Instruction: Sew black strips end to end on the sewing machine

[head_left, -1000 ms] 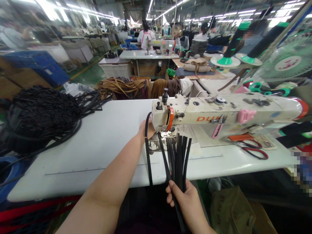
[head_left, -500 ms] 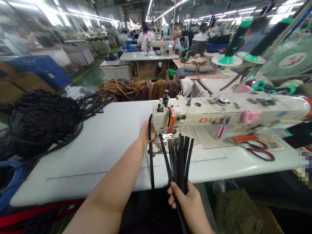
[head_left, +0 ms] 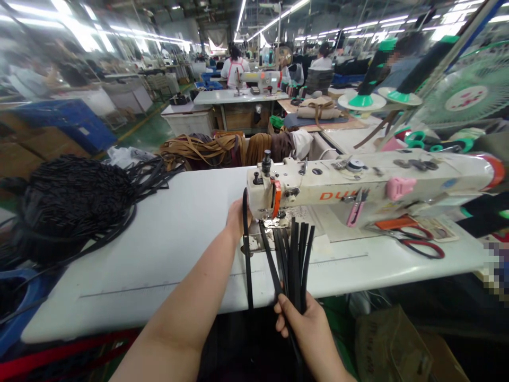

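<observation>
My right hand (head_left: 304, 323) is closed around a bunch of narrow black straps (head_left: 294, 265), which fan out upward over the front edge of the table. One of these straps is held apart between thumb and fingers, its far end reaching the needle area of the sewing machine (head_left: 318, 191). Beside the left end of the machine head is my left hand (head_left: 237, 216); its fingers are mostly hidden behind the head, so their grip does not show. Another black strap (head_left: 247, 265) loops up past my left wrist and hangs down over the table edge.
A large heap of black straps (head_left: 79, 207) lies on the left of the white table (head_left: 178, 212). Red-handled scissors (head_left: 421, 246) rest at right; pink thread snips (head_left: 357, 208) are on the machine. Brown straps (head_left: 207, 148) lie behind the table. Thread cones (head_left: 374, 74) stand at upper right.
The view has turned slightly, so the machine and table sit a little differently in it. Both hands stay where they were; the right hand still holds the straps.
</observation>
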`<state>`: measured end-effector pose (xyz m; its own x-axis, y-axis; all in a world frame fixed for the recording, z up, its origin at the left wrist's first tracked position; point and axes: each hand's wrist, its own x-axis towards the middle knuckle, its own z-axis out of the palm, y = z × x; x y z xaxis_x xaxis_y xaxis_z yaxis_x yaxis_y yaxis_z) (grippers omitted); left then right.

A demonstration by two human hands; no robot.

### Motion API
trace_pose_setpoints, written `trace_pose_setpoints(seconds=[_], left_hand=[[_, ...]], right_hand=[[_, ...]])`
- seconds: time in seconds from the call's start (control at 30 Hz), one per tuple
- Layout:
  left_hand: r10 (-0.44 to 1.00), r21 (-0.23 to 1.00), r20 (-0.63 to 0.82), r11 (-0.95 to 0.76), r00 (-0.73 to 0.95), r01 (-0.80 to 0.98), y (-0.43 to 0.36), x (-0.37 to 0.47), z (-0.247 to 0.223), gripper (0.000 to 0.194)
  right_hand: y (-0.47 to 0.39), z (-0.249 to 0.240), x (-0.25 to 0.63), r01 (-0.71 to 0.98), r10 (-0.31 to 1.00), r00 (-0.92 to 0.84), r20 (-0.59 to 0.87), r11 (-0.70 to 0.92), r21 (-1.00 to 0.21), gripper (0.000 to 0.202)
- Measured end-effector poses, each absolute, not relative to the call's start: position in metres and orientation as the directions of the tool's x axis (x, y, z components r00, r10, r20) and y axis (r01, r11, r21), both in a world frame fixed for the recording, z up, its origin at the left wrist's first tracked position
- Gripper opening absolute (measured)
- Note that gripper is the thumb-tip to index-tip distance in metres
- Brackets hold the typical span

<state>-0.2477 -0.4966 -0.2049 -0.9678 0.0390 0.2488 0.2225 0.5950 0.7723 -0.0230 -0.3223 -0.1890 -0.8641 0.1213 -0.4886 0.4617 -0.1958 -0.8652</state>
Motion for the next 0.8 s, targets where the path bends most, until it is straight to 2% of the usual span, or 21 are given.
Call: trace_pose_setpoints(seconds=[0.1, 0.2, 0.27, 0.4, 0.57, 0.7, 0.8], left_hand=[[0.01, 0.787, 0.219, 0.589, -0.976, 0.183, -0.494, -0.233, -0.203, 0.025], [0.018, 0.749, 0.243, 0.632, -0.97, 0.199, -0.494, -0.212, -0.214, 0.015], [0.056, 0.715, 0.318, 0.641, -0.946, 0.279, -0.495, -0.195, -0.224, 0.015], [0.232, 0.594, 0.441, 0.649, -0.867, 0.475, -0.5, -0.162, -0.235, 0.021], [0.323, 0.469, 0.433, 0.716, -0.842, 0.516, -0.5, -0.147, -0.23, 0.028], [0.322, 0.453, 0.454, 0.72, -0.831, 0.526, -0.5, -0.15, -0.23, 0.028], [0.318, 0.453, 0.461, 0.719, -0.829, 0.528, -0.499, -0.151, -0.231, 0.028]], right_hand=[[-0.321, -0.188, -0.022, 0.474, 0.118, -0.859, -0.498, -0.182, -0.861, 0.06], [-0.322, -0.188, -0.021, 0.472, 0.118, -0.86, -0.496, -0.182, -0.863, 0.062], [-0.322, -0.189, -0.02, 0.467, 0.116, -0.862, -0.493, -0.195, -0.862, 0.065], [-0.319, -0.19, -0.016, 0.471, 0.086, -0.861, -0.502, -0.241, -0.849, 0.064], [-0.313, -0.189, -0.009, 0.519, 0.03, -0.826, -0.563, -0.35, -0.78, 0.061], [-0.31, -0.188, -0.004, 0.579, -0.026, -0.779, -0.626, -0.413, -0.703, 0.061], [-0.309, -0.189, -0.003, 0.581, -0.034, -0.778, -0.627, -0.418, -0.698, 0.06]])
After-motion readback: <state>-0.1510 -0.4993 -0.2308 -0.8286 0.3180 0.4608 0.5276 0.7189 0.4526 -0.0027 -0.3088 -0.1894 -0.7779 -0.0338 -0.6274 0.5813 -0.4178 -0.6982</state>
